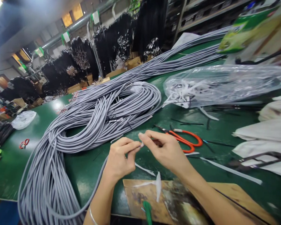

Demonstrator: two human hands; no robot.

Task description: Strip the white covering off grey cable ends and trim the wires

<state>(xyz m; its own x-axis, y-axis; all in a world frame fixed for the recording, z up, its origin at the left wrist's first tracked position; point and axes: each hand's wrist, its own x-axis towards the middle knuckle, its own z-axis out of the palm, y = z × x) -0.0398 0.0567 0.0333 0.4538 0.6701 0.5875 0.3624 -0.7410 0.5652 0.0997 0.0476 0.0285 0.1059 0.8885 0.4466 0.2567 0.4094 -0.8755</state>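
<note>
My left hand [120, 157] is closed on a grey cable [98, 181], which loops up from the table's front edge and passes behind the wrist. At its pinched fingertips a small whitish tip [142, 144] shows. My right hand [166, 148] is also pinched, its thumb and finger meeting at that same tip; what exactly they grip is too small to make out. Just behind the right hand lie orange-handled scissors [189, 143]. A large coiled bundle of grey cables [84, 131] spreads to the left of both hands.
A wooden board [133, 197] with a green-handled tool [147, 211] lies in front. White strips [231, 170] are scattered at right, near pliers [259, 159] on white cloth [259, 131]. A clear plastic bag [224, 81] of strips sits behind. Small red-handled snips [24, 143] lie far left.
</note>
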